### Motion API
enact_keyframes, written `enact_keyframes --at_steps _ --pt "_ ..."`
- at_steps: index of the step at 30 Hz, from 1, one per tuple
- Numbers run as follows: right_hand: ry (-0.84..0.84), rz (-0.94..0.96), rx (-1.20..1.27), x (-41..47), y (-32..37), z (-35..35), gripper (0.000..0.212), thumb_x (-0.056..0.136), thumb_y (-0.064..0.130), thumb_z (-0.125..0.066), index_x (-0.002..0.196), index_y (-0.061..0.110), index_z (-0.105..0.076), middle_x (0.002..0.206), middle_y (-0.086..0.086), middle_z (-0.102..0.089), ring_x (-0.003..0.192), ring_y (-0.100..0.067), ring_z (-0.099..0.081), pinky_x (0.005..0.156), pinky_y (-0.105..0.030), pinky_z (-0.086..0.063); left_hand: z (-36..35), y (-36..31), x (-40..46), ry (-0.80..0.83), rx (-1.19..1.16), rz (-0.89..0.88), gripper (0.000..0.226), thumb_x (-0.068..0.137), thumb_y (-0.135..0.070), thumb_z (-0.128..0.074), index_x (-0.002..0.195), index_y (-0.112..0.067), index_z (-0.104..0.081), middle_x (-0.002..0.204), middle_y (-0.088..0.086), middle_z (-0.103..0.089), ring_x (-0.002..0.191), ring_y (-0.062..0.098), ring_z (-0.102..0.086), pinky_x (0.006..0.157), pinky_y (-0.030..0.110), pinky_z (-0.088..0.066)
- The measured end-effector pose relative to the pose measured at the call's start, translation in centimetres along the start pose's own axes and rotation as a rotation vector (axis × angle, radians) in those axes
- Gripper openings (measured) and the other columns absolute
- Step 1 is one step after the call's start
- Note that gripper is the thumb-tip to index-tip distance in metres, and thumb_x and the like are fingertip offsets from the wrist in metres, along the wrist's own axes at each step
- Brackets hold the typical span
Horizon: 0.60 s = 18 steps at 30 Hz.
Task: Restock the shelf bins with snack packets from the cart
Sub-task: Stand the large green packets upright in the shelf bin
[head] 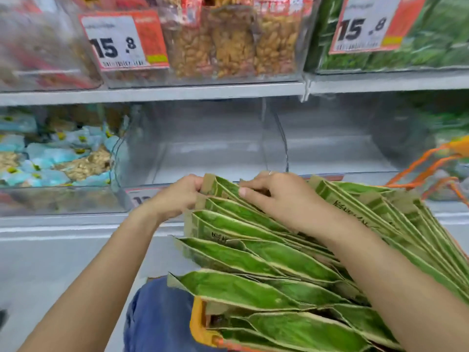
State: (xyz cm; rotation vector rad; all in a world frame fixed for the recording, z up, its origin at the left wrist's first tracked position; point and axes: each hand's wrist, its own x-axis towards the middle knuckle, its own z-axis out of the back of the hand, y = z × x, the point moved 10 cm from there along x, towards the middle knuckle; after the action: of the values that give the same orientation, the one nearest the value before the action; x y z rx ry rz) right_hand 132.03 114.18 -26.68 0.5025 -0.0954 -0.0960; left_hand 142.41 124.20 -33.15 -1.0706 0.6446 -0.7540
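Several green snack packets point(256, 262) stand on edge in a row inside an orange cart basket point(200, 326) at the lower right. My left hand point(177, 196) grips the left edge of the farthest packets. My right hand point(274, 196) curls its fingers over the top edges of the same packets; a ring shows on one finger. Straight ahead on the lower shelf sits a clear plastic bin point(203, 151) with nothing in it, and a second clear bin point(337, 148) stands to its right.
A bin of light-blue nut packets point(55, 158) fills the lower left. On the upper shelf point(152, 94) stand bins of nut bags point(233, 44) and green packets point(444, 34), with 15.8 price tags point(124, 41). Orange basket handles point(429, 168) rise at the right.
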Motion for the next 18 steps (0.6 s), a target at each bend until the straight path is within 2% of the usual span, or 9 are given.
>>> enact_keyframes --at_steps 2,5,8,10,12,13,15,18 --pt "-0.014 -0.053 0.081 -0.1 -0.3 0.2 0.036 0.093 0.048 -0.052 0.121 0.030 -0.066 0.120 0.008 -0.067 0.111 -0.016 -0.059 0.091 -0.031 -0.046 0.2 0.5 -0.5 -0.071 -0.090 0.023 0.014 0.062 -0.011 -0.083 0.076 -0.013 -0.078 0.084 0.010 -0.075 0.074 0.018 -0.070 0.070 0.034 -0.057" --pt "-0.029 -0.065 0.193 -0.3 -0.4 0.6 0.030 0.088 0.052 -0.058 0.105 0.033 -0.071 0.096 0.003 -0.073 0.093 -0.016 -0.066 0.085 -0.036 -0.052 1.3 -2.0 -1.5 -0.214 -0.237 -0.013 0.005 0.073 -0.008 -0.071 0.074 -0.012 -0.075 0.071 0.000 -0.073 0.062 0.009 -0.068 0.064 0.026 -0.053" --pt "-0.146 -0.062 0.275 -0.2 -0.1 2.4 0.028 0.084 0.048 -0.064 0.105 0.031 -0.071 0.095 0.004 -0.074 0.093 -0.017 -0.066 0.084 -0.039 -0.052 2.7 -7.3 -1.8 -0.304 -0.227 -0.165 0.015 0.079 0.002 -0.070 0.089 -0.009 -0.067 0.071 -0.004 -0.073 0.064 0.007 -0.069 0.060 0.021 -0.055" --pt "-0.290 -0.062 0.482 -1.0 0.0 4.8 0.023 0.087 0.035 -0.066 0.108 0.028 -0.071 0.095 0.003 -0.074 0.092 -0.018 -0.067 0.084 -0.044 -0.053 3.1 -10.3 -2.1 -0.349 -0.238 -0.233 0.030 0.073 -0.013 -0.082 0.096 -0.015 -0.064 0.079 -0.006 -0.074 0.073 0.008 -0.070 0.062 0.023 -0.056" --pt "-0.371 -0.042 0.614 -2.3 0.0 6.6 0.019 0.090 0.020 -0.064 0.107 0.028 -0.069 0.090 0.002 -0.071 0.086 -0.017 -0.066 0.084 -0.044 -0.054 2.6 -11.3 -2.2 -0.304 -0.289 -0.200 0.050 0.065 -0.032 -0.083 0.108 -0.018 -0.062 0.095 -0.003 -0.075 0.087 0.012 -0.071 0.071 0.028 -0.057" --pt "-0.397 -0.039 0.635 -2.8 -0.1 7.1 0.019 0.091 0.017 -0.063 0.107 0.026 -0.068 0.089 0.002 -0.070 0.084 -0.016 -0.065 0.083 -0.041 -0.054 1.8 -11.2 -2.1 -0.243 -0.287 -0.164 0.054 0.065 -0.033 -0.082 0.114 -0.019 -0.061 0.103 0.000 -0.074 0.094 0.015 -0.070 0.076 0.030 -0.057" --pt "-0.417 -0.041 0.663 -3.5 -0.3 7.7 0.020 0.092 0.014 -0.062 0.110 0.020 -0.068 0.091 0.000 -0.069 0.084 -0.015 -0.063 0.080 -0.035 -0.052 0.0 -11.1 -2.3 -0.140 -0.234 -0.136 0.046 0.075 -0.019 -0.080 0.117 -0.019 -0.062 0.110 0.001 -0.073 0.102 0.018 -0.068 0.080 0.029 -0.056" --pt "-0.395 -0.032 0.720 -4.1 -0.8 7.7 0.023 0.091 0.012 -0.062 0.114 0.018 -0.066 0.100 -0.003 -0.069 0.090 -0.014 -0.063 0.083 -0.031 -0.052 -1.1 -11.4 -2.8 -0.201 -0.218 -0.180 0.031 0.084 -0.005 -0.070 0.110 -0.020 -0.064 0.103 0.000 -0.074 0.099 0.018 -0.069 0.077 0.027 -0.057"
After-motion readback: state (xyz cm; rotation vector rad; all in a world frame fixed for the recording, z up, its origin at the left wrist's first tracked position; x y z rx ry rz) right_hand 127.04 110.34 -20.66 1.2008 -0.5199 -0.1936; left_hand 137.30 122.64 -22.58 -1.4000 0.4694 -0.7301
